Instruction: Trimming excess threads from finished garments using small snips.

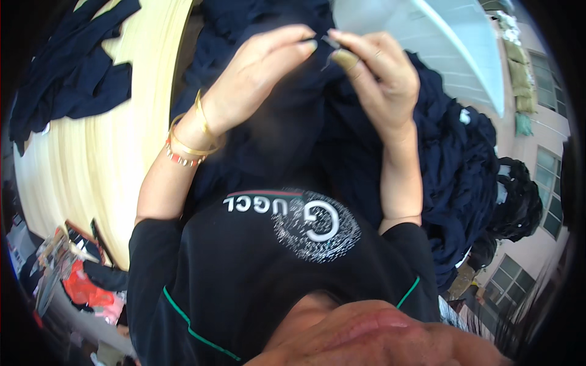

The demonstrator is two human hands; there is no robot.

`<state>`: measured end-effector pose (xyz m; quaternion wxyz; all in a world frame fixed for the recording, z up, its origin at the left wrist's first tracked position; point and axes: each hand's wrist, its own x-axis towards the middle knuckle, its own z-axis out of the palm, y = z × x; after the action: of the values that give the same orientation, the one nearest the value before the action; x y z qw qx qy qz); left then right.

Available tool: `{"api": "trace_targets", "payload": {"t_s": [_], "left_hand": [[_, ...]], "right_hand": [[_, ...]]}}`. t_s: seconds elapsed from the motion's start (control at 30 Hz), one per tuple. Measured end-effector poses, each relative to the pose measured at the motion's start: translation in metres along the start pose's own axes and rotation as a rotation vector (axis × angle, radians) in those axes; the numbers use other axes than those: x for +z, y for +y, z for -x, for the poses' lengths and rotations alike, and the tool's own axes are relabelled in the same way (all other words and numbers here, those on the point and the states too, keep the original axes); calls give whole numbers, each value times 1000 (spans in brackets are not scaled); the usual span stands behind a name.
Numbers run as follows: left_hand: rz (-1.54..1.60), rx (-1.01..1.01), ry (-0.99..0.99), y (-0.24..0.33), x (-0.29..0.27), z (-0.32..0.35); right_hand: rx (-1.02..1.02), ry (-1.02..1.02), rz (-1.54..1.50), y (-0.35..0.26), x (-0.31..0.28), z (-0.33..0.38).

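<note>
My left hand [259, 76], with gold bangles and a beaded bracelet at the wrist, is raised with thumb and fingers pinched together. What it pinches, if anything, is too small to make out. Just to the right, my right hand [384, 82] is closed, its thumb and forefinger gripping a small thin grey piece [330, 42]. A fine dark strand [328, 62] curls down beside that thumb. The fingertips of both hands nearly meet but stay a little apart. Beneath them lies dark navy cloth [293, 122], partly blurred.
A pale wood-grain table [149, 85] stands on the left with a dark navy garment [91, 85] on it. Heaped navy cloth [458, 165] fills the right side. A pale curved panel [452, 55] is at the upper right. Mixed items, including an orange-red one [85, 287], lie lower left.
</note>
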<state>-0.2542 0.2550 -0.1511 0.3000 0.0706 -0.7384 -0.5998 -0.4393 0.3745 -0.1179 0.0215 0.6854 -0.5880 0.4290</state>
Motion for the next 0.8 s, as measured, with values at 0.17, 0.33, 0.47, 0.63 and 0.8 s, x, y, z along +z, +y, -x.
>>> {"api": "trace_targets", "payload": {"t_s": [0.17,0.33,0.47,0.63,0.8], "left_hand": [[52,-133,20,7,3,-2],[36,-120,20,17,18,-5],[-5,-223,-9,14,12,-8],[86,-238,8,12,9,1],[238,-321,14,-13,8,-4]], "right_hand": [[177,-50,-185,-5,-3,-3],[607,-182,-741,11,5,19],[455,-150,-571,13,-4,11],[526,19,-433,-2,-4,7],[517,423,-624,19,-14,10]]}}
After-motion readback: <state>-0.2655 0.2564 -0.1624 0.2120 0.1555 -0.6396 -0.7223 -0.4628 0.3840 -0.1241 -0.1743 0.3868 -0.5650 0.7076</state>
